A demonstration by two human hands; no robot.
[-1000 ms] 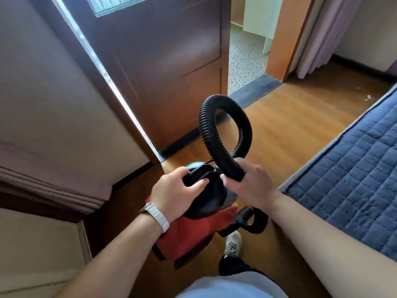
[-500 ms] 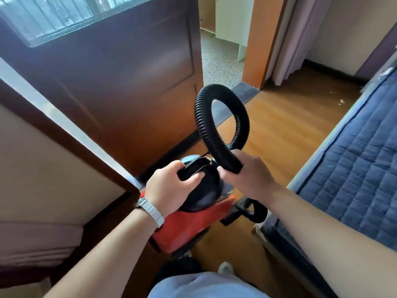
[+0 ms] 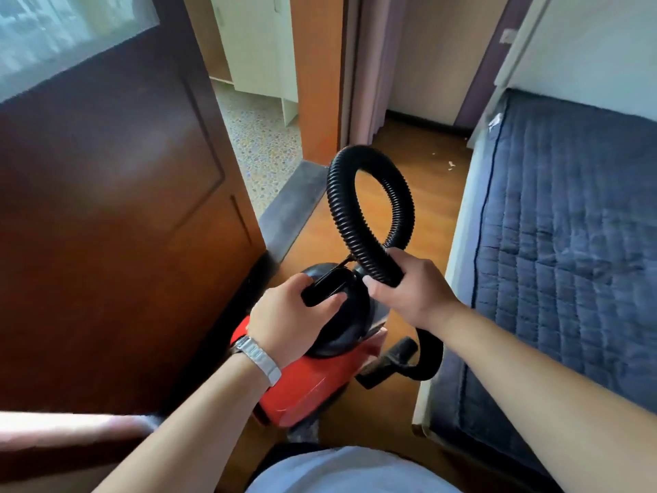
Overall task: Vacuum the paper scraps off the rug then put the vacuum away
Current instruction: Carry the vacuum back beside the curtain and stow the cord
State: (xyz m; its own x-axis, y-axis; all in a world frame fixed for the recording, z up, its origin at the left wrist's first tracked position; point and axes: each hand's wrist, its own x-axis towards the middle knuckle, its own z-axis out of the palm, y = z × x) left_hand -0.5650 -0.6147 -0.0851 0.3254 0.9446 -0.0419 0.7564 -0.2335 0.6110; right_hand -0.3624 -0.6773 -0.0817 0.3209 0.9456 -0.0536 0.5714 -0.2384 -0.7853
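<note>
**Red vac in both hands, right by the door**

So the person is holding the red canister vacuum with the black domed top [image 3: 309,382] low in front of them, dead centre. I can't tell whether it's touching the orange-brown wooden floor [image 3: 426,215].

The left hand [image 3: 288,314] is curling its fingers round the black plastic carry handle [image 3: 321,288] on the dome, and a silver metal watch band [image 3: 259,357] is sitting on that wrist. The right hand [image 3: 409,290] is gripping the black ribbed plastic hose [image 3: 341,208], fingers wrapped round it, just at the handle's 3 o'clock. The hose is looping up toward 12 o'clock in a big ring, then dropping behind that hand and curling under the wrist to a black nozzle piece [image 3: 385,364] at the vacuum's 4 o'clock.

A dark brown wooden door [image 3: 106,208] is filling everything from 9 to 11 o'clock, with the vacuum just beside it. The blue quilted rug [image 3: 569,243] is running along the 3 o'clock side. A few small white paper scraps [image 3: 450,165] are lying on the floor at about 1 o'clock, near the rug's far corner and well apart from the vacuum.
</note>
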